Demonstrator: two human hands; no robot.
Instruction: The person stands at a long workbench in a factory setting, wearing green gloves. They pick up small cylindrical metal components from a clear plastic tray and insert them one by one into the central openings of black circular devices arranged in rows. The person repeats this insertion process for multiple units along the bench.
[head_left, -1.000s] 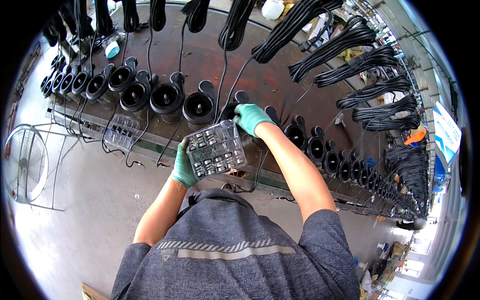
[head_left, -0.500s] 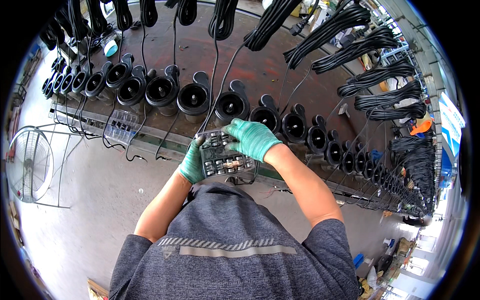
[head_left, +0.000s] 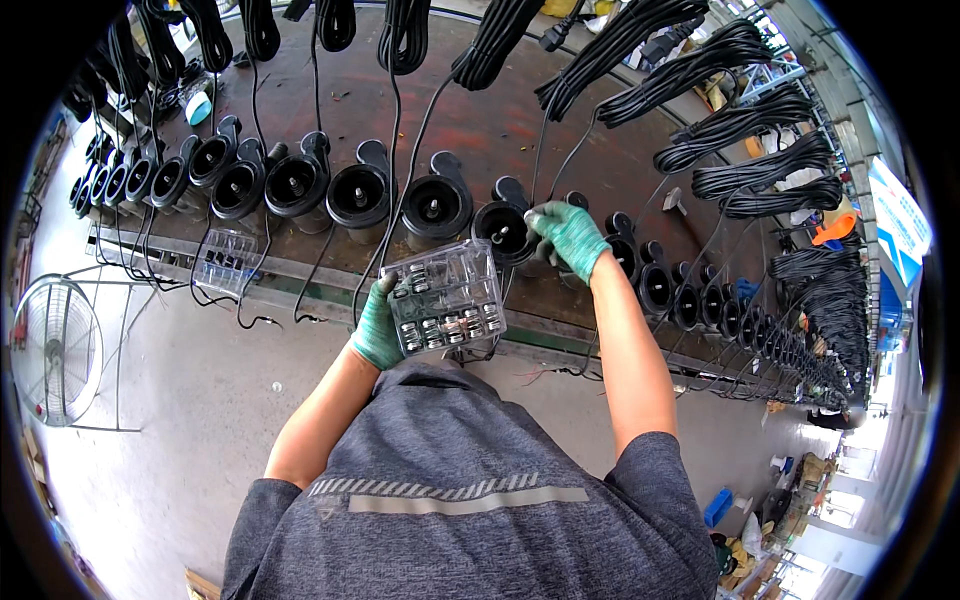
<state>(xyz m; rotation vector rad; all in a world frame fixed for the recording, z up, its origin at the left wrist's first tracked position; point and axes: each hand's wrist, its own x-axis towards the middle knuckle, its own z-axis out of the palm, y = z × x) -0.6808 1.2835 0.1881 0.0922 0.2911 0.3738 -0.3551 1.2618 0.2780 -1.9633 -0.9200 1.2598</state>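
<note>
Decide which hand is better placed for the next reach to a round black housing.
Probably the right: the right hand is close beside a round black housing, while the left hand is occupied gripping the clear compartment tray.

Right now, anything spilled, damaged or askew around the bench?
No spill or damage visible. Slightly odd: loose black leads dangle past the bench's front edge, so they might snag. The clear tray in the left hand looks intact.
</note>
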